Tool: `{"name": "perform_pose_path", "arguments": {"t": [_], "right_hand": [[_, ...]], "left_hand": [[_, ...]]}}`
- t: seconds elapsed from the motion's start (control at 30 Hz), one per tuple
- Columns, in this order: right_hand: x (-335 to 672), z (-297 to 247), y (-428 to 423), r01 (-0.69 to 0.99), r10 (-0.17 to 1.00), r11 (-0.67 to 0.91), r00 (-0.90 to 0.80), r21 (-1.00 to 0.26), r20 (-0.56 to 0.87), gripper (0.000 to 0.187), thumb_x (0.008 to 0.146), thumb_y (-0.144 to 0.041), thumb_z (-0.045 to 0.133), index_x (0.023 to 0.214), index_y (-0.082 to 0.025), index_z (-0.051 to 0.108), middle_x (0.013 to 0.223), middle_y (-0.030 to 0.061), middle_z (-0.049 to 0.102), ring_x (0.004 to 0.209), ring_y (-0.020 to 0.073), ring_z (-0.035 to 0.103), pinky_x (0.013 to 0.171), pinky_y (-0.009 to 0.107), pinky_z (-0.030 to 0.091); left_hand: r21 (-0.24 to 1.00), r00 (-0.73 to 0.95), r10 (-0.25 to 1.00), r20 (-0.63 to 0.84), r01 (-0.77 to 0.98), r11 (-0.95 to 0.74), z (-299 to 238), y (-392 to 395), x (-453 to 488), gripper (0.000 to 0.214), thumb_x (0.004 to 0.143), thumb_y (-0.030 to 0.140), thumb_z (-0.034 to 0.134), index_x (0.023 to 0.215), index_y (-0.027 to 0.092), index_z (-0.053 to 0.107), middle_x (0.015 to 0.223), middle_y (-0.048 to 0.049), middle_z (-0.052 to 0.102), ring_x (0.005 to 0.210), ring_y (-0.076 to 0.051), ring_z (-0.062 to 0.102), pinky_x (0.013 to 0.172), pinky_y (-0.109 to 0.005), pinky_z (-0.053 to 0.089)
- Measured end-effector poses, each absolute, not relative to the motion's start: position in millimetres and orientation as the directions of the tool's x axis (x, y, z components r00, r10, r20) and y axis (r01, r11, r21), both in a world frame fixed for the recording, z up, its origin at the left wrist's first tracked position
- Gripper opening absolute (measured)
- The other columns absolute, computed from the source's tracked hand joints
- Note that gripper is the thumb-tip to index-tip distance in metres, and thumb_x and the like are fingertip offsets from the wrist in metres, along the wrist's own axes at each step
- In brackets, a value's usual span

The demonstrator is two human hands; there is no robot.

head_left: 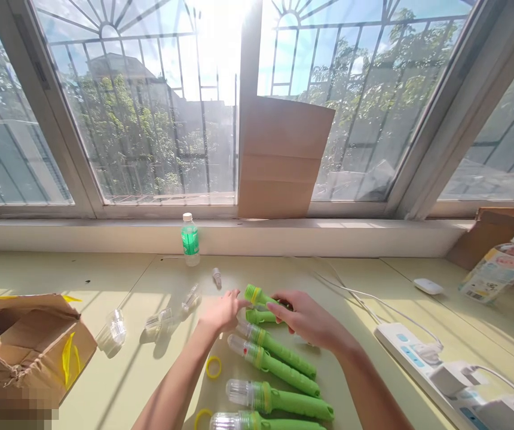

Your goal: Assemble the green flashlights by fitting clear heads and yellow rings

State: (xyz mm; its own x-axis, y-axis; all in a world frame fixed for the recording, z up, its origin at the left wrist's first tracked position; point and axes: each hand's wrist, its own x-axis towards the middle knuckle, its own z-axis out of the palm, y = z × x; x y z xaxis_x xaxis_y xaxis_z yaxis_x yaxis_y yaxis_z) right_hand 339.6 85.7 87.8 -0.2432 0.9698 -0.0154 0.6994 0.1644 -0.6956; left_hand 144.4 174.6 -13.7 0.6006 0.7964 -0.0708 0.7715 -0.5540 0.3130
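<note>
My right hand (306, 316) is closed round the handle of a green flashlight (259, 294), whose ringed end points left with no clear cap visible on it. Beside that end is my left hand (223, 312), thumb and fingers apart, with nothing visible in it. Under the held one lies another green flashlight (261, 316), partly hidden by my hands. Several more, such as this green flashlight with a clear cap (293, 401), form a row towards me. Left of the row lies a yellow ring (213, 367). Clear plastic caps (158, 321) are scattered beyond my left forearm.
An open cardboard box (73, 358) stands at the left. A green-labelled bottle (190, 240) is by the window sill. To the right are a white power strip (412, 355) with plugs and cables, a white case (428, 286) and a large labelled bottle (499, 269).
</note>
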Motion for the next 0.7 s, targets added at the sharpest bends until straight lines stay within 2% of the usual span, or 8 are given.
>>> {"name": "perform_pose_path", "arguments": {"t": [0.1,0.2,0.3,0.37,0.47,0.53,0.6,0.7], "right_hand": [[338.7,89.3,85.7,0.707,0.974,0.131,-0.224,-0.695,-0.045,0.034,0.09,-0.044,0.042,0.072,-0.018,0.054,0.059,-0.0028,0.049,0.052,0.0109,0.045,0.045,0.022,0.027],[337.8,87.9,88.1,0.713,0.974,0.123,-0.221,-0.691,-0.055,0.033,0.09,-0.045,0.043,0.073,-0.019,0.054,0.061,-0.0028,0.049,0.052,0.0112,0.046,0.044,0.022,0.026],[338.0,85.2,91.1,0.711,0.969,0.149,-0.242,-0.687,-0.041,0.033,0.09,-0.044,0.042,0.072,-0.019,0.052,0.064,-0.0024,0.051,0.054,0.0119,0.047,0.047,0.023,0.027],[339.1,84.0,91.9,0.707,0.967,0.173,-0.255,-0.686,-0.019,0.033,0.091,-0.044,0.042,0.07,-0.019,0.051,0.064,-0.0026,0.051,0.056,0.0124,0.048,0.049,0.023,0.029],[341.5,83.3,91.0,0.705,0.967,0.181,-0.253,-0.686,-0.006,0.034,0.091,-0.043,0.042,0.068,-0.019,0.048,0.061,-0.0033,0.049,0.056,0.0129,0.049,0.051,0.024,0.03],[343.1,82.4,90.4,0.704,0.969,0.173,-0.249,-0.689,-0.01,0.034,0.091,-0.044,0.042,0.067,-0.019,0.048,0.06,-0.0035,0.048,0.056,0.0131,0.048,0.051,0.024,0.031],[344.2,80.5,90.9,0.699,0.969,0.167,-0.247,-0.695,-0.015,0.034,0.091,-0.044,0.042,0.069,-0.019,0.051,0.062,-0.0031,0.05,0.056,0.0132,0.049,0.051,0.024,0.031],[344.0,77.4,93.1,0.688,0.967,0.161,-0.252,-0.708,-0.025,0.034,0.091,-0.045,0.042,0.073,-0.019,0.054,0.066,-0.0021,0.054,0.057,0.0135,0.05,0.051,0.024,0.031]], "left_hand": [[0.273,0.581,0.813,-0.034,0.788,-0.551,-15.1,174.2,137.7,0.049,0.078,0.004,0.043,0.119,0.026,0.057,0.117,-0.0095,0.055,0.109,-0.026,0.053,0.087,-0.037,0.046],[0.263,0.551,0.834,0.016,0.803,-0.535,-15.9,175.7,132.9,0.041,0.083,0.009,0.041,0.12,0.022,0.054,0.118,-0.0111,0.054,0.112,-0.026,0.051,0.089,-0.038,0.045],[0.292,0.547,0.835,0.057,0.791,-0.538,-18.3,178.8,133.5,0.035,0.085,0.018,0.046,0.119,0.021,0.053,0.123,-0.0113,0.052,0.115,-0.026,0.05,0.091,-0.037,0.044],[0.329,0.543,0.837,0.07,0.779,-0.534,-21.2,181.3,136.0,0.029,0.082,0.018,0.051,0.11,0.021,0.059,0.116,-0.0104,0.057,0.111,-0.026,0.053,0.09,-0.036,0.044],[0.413,0.51,0.854,0.1,0.76,-0.502,-24.8,184.7,138.0,0.016,0.077,0.013,0.055,0.088,0.018,0.065,0.092,-0.0092,0.064,0.101,-0.027,0.059,0.089,-0.039,0.043],[0.492,0.473,0.869,0.149,0.726,-0.48,-23.8,185.4,136.1,0.015,0.074,0.01,0.057,0.084,0.017,0.065,0.084,-0.0081,0.065,0.098,-0.027,0.061,0.09,-0.041,0.042],[0.59,0.419,0.883,0.213,0.665,-0.458,-19.0,184.6,131.8,0.021,0.075,0.013,0.059,0.094,0.019,0.064,0.085,-0.0068,0.066,0.096,-0.027,0.062,0.09,-0.042,0.043],[0.748,0.295,0.911,0.288,0.524,-0.406,-5.8,181.1,124.7,0.034,0.082,0.027,0.058,0.115,0.022,0.054,0.088,-0.0054,0.067,0.087,-0.022,0.065,0.082,-0.038,0.049]]}}
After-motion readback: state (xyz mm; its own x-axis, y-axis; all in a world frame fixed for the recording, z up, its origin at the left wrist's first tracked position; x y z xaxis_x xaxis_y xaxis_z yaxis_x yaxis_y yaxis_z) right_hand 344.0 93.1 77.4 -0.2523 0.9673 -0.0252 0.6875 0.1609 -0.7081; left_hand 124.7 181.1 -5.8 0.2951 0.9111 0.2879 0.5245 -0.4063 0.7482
